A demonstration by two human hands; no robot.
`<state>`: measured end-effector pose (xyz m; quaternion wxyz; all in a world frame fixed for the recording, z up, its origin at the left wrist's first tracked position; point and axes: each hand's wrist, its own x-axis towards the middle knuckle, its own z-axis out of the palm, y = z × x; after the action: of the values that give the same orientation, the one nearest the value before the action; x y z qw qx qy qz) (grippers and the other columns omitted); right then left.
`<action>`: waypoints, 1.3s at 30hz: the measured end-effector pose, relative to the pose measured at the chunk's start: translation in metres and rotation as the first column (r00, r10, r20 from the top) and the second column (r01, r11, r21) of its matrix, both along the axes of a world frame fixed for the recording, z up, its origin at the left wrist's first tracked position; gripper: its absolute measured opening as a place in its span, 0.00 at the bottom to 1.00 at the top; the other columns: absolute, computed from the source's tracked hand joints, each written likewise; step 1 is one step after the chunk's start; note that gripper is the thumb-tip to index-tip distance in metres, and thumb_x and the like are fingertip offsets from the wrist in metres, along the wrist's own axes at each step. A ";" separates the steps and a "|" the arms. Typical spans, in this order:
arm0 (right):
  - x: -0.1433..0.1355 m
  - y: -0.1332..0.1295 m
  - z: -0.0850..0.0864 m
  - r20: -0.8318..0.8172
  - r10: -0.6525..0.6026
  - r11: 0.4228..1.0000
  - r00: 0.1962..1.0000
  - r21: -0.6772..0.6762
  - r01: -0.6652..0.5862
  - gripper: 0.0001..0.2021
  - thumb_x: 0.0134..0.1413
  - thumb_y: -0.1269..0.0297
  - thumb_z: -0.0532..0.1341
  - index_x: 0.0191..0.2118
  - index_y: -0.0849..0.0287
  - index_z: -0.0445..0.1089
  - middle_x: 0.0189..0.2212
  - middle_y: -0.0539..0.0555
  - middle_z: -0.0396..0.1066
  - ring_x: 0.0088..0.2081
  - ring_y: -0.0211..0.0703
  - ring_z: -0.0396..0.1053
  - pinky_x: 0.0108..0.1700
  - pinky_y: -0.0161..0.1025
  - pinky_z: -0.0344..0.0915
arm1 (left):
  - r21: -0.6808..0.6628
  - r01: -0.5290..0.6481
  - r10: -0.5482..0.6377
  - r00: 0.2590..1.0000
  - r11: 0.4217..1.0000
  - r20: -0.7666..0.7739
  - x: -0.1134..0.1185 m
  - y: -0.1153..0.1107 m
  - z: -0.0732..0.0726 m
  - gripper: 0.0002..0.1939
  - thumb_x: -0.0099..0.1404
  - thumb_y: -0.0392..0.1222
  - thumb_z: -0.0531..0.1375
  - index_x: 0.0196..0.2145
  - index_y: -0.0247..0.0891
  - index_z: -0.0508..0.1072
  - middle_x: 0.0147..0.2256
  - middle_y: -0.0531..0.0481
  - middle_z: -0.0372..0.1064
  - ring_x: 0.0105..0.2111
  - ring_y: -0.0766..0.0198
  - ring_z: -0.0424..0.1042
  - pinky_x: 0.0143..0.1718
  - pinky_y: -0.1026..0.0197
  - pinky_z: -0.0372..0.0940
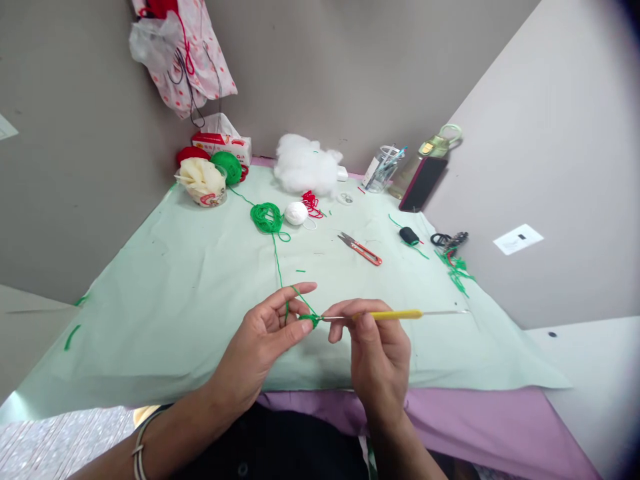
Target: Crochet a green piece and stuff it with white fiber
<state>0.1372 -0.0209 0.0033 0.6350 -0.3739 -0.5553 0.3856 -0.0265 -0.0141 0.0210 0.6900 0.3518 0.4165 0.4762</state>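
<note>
My left hand point(270, 330) pinches a small piece of green crochet work point(311, 319) between thumb and fingers, with green yarn passing over its raised index finger. In my right hand point(375, 343) is a crochet hook point(395, 315) with a yellow handle and metal ends, held level like a pen. The hook's left tip meets the green piece; whether it sits inside a loop is too small to tell. From my left hand the yarn runs up the cloth to a loose green yarn bundle point(267, 218).
Orange-handled thread snips point(360, 249) lie beyond my hands. Farther back are a white ball point(296, 213), red yarn point(312, 204), white stuffing point(306, 165), a tub point(207, 193), a green yarn ball point(227, 167), a pen cup point(383, 170) and a phone point(423, 185) leaning on a bottle point(433, 145).
</note>
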 end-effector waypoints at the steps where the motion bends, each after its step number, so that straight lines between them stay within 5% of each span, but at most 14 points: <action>1: 0.000 0.001 0.000 -0.037 0.021 1.000 0.999 -0.016 -0.021 0.12 0.73 0.65 0.54 0.42 0.56 0.75 0.36 0.53 0.79 0.28 0.37 0.72 0.34 0.40 0.72 | 0.001 0.000 0.000 1.000 1.000 -0.002 0.000 0.000 0.000 0.21 0.61 0.45 0.71 0.53 0.47 0.80 0.36 0.53 0.68 0.36 0.63 0.62 0.41 0.62 0.59; 11: 0.002 0.001 0.001 0.105 0.048 0.998 0.993 0.043 -0.053 0.10 0.72 0.67 0.56 0.43 0.54 0.76 0.40 0.53 0.78 0.33 0.37 0.72 0.36 0.39 0.71 | 0.061 0.012 -0.011 1.000 0.998 -0.018 -0.001 0.000 -0.004 0.20 0.63 0.43 0.70 0.53 0.52 0.80 0.35 0.55 0.68 0.34 0.66 0.61 0.44 0.63 0.60; 22: 0.005 0.005 -0.001 -0.010 0.086 0.996 0.996 -0.031 -0.087 0.12 0.73 0.63 0.55 0.41 0.56 0.74 0.37 0.54 0.79 0.26 0.36 0.71 0.31 0.38 0.71 | 0.033 0.056 -0.055 0.998 0.998 -0.030 -0.002 0.001 -0.003 0.21 0.62 0.44 0.71 0.53 0.52 0.80 0.36 0.54 0.66 0.36 0.65 0.62 0.42 0.64 0.60; 27: 0.008 -0.004 0.002 0.366 -0.029 0.985 0.930 0.171 -0.037 0.12 0.70 0.73 0.54 0.47 0.54 0.73 0.40 0.54 0.79 0.36 0.40 0.76 0.40 0.40 0.74 | 0.147 0.008 0.018 0.984 0.989 -0.176 0.000 -0.001 -0.007 0.19 0.66 0.41 0.68 0.54 0.52 0.79 0.35 0.55 0.65 0.34 0.67 0.62 0.42 0.63 0.60; 30: 0.006 -0.005 -0.009 0.583 -0.215 0.905 0.784 0.420 -0.063 0.14 0.66 0.77 0.57 0.52 0.56 0.72 0.43 0.58 0.79 0.42 0.45 0.77 0.40 0.42 0.74 | 0.190 -0.061 0.110 0.960 0.980 -0.257 0.004 -0.003 -0.007 0.17 0.65 0.39 0.68 0.52 0.48 0.80 0.36 0.54 0.67 0.32 0.67 0.61 0.40 0.63 0.61; 33: 0.003 -0.004 -0.021 0.605 -0.399 0.825 0.689 0.565 -0.018 0.18 0.64 0.77 0.59 0.56 0.55 0.73 0.45 0.61 0.78 0.42 0.46 0.76 0.39 0.42 0.74 | 0.084 -0.044 0.055 0.989 0.995 -0.134 0.007 -0.002 -0.005 0.23 0.61 0.41 0.71 0.55 0.46 0.78 0.34 0.54 0.68 0.31 0.67 0.61 0.38 0.63 0.61; 36: 0.002 -0.004 -0.021 0.501 -0.351 0.870 0.791 0.486 0.079 0.17 0.65 0.76 0.59 0.54 0.51 0.75 0.44 0.58 0.77 0.43 0.46 0.76 0.40 0.42 0.74 | -0.132 0.108 -0.085 0.982 0.985 0.167 0.005 0.002 -0.004 0.26 0.61 0.43 0.72 0.56 0.42 0.78 0.28 0.58 0.64 0.25 0.72 0.53 0.39 0.64 0.63; 39: 0.002 -0.002 -0.009 0.233 -0.174 0.967 0.957 0.223 0.121 0.14 0.69 0.74 0.55 0.47 0.52 0.76 0.37 0.53 0.77 0.34 0.41 0.73 0.37 0.41 0.72 | -0.195 0.160 -0.094 0.947 0.968 0.309 0.001 0.006 -0.004 0.21 0.62 0.41 0.71 0.53 0.41 0.80 0.25 0.61 0.60 0.22 0.75 0.46 0.48 0.61 0.65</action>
<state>0.1389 -0.0226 -0.0055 0.6222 -0.3922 -0.6385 0.2268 -0.0259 -0.0078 0.0169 0.8083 0.2248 0.3341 0.4296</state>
